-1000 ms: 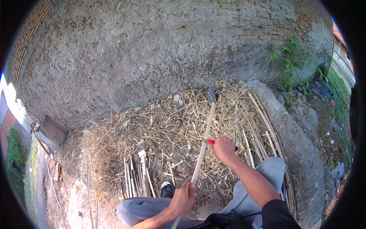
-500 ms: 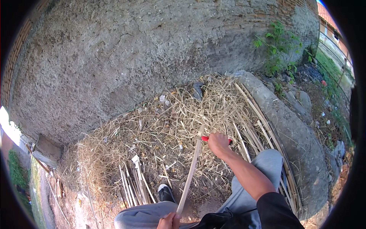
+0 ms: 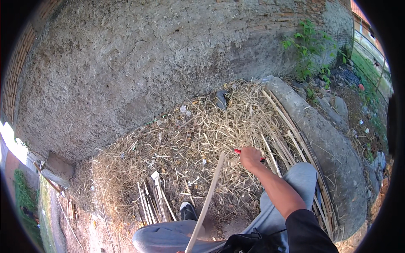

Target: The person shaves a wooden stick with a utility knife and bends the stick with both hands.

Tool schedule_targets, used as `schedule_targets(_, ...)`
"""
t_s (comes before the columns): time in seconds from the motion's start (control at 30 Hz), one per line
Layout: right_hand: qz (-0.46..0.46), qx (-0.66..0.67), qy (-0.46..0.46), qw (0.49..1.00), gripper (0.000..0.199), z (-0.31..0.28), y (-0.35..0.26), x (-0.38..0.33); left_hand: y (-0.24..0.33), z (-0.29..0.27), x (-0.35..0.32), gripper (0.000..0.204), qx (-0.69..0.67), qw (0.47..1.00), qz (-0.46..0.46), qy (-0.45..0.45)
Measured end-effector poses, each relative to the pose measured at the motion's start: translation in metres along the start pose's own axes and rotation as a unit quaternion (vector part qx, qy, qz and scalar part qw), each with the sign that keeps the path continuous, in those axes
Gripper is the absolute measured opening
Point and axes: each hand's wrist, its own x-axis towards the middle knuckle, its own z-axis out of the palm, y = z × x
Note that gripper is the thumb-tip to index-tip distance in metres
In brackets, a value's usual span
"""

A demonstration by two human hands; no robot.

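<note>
The pale strip [image 3: 206,201] slants up from the lower edge; slack support could let it twist, making the red tool [image 3: 237,151], apart from its upper end, skid. Counted: one strip, two hands (left hand [image 3: 180,251] barely shows, hold impossible to tell; right hand [image 3: 250,158] clenches the tool), one tool.

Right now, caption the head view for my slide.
Right hand gripping a red tool near a pale strip, above scattered straw-coloured shavings.

One head-worn fisheye looks down over the wearer's knees [image 3: 302,179] at straw-littered ground [image 3: 219,202], facing a rough plastered wall [image 3: 147,71].
</note>
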Motion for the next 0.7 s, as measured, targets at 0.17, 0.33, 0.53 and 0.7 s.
schedule_targets(0.17,-0.015,0.095,-0.035,0.995,0.02,-0.046,-0.052,-0.034,-0.018,0.002,0.025,0.031,-0.158,0.984,-0.078,-0.014)
schedule_targets(0.33,-0.168,0.061,-0.025,0.984,0.019,-0.049,-0.071,-0.08,-0.015,0.03,0.082,0.033,-0.155,0.979,-0.132,0.025)
schedule_targets(0.53,-0.206,0.041,0.002,0.978,0.015,-0.059,-0.071,-0.096,0.051,0.029,0.138,0.031,-0.221,0.974,-0.051,-0.028)
schedule_targets(0.7,-0.203,0.031,0.014,0.979,0.016,-0.054,-0.066,-0.087,0.059,0.047,0.144,0.03,-0.167,0.986,-0.002,-0.021)
